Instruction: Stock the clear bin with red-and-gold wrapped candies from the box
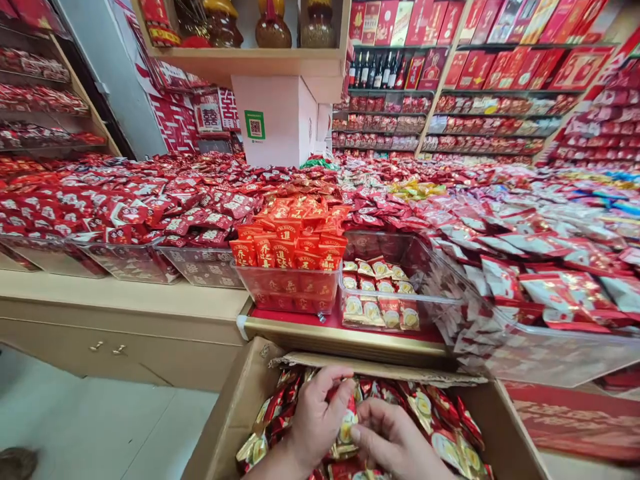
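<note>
Held in left hand (317, 413), between thumb and fingers: one red-and-gold packet (346, 430), just above the others in the open carton (227, 417). At the packet's right edge, touching with thumb and fingertips: right hand (395, 437), curled; whether gripping or merely steadying, cannot tell behind the fingers.

Edges: hemmed in by carton walls left and right; at the far side, a ragged flap (380, 373) just below the gold lip (345, 339) of the counter. Beyond the lip, a clear bin (400, 293), open-topped, with packets in rows below its rim. Set close on either side of it, an orange-filled tub (287, 290) and a heaped tub (555, 353). More room to move at left, over pale floor (170, 427).

Pointing: long axis near to far, roughly upright in view; printed face toward the camera, gold part nearer, red part farther.
</note>
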### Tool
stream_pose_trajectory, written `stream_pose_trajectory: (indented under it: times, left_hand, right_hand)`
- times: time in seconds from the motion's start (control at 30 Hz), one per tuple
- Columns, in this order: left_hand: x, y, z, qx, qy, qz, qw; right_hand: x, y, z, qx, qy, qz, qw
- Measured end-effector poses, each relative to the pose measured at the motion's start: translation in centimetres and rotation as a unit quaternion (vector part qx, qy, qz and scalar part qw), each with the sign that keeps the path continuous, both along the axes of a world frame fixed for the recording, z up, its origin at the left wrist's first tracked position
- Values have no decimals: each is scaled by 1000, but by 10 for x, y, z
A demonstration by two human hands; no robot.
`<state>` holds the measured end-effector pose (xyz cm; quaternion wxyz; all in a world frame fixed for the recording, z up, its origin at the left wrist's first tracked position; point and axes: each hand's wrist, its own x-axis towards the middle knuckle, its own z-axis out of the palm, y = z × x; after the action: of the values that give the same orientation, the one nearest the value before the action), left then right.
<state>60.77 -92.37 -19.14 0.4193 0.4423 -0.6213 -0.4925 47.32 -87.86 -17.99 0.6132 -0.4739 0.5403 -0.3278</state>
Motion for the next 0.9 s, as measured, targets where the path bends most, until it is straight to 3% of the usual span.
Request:
stream_pose_trajectory:
  times: [0.1, 0.23, 0.47, 0.67, 0.77, 0.83, 0.9]
  left_hand:
    - [-4, 0, 3, 53, 55, 12, 997]
    - [-7, -1, 10, 120, 143, -77, 979]
    - [-9, 2, 12, 146, 155, -100, 972]
    - [-4, 4, 9, 134, 121, -142, 973]
    - [1, 4, 8, 95, 157, -185, 965]
    - [4, 4, 7, 81, 187, -197, 959]
    - [6, 3, 6, 79, 180, -195, 961]
  right_hand:
    - [-3, -2, 8, 7, -19, -55, 998]
    - [-13, -3, 16, -5, -55, -119, 991]
    - [-15, -3, 13, -26, -73, -128, 989]
    - [-18, 0, 8, -184, 44, -154, 970]
    - [-21, 6, 34, -285, 160, -108, 939]
    - [-25, 5, 69, -376, 209, -62, 901]
    - [-31, -9, 110, -443, 239, -67, 861]
